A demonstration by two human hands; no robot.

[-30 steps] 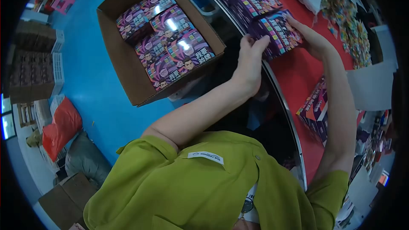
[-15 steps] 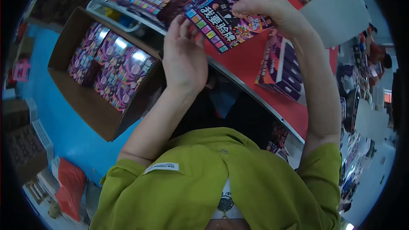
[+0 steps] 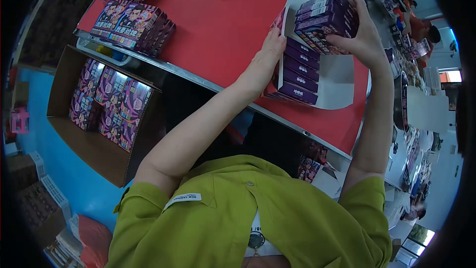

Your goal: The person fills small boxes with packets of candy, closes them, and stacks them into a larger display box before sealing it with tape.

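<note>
While my right hand (image 3: 366, 37) clasps packs (image 3: 317, 12) at one o'clock, my left hand (image 3: 271, 49) touches the box's (image 3: 281, 72) wall.
I can't tell whether it grips. The held packs are at the box's far end; its near end sits by the table edge (image 3: 277, 118), red tabletop (image 3: 213, 30) spreading to the stack (image 3: 131, 27) at ten.

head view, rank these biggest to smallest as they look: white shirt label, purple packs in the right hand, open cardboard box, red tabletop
1. Red tabletop
2. Open cardboard box
3. Purple packs in the right hand
4. White shirt label
</note>
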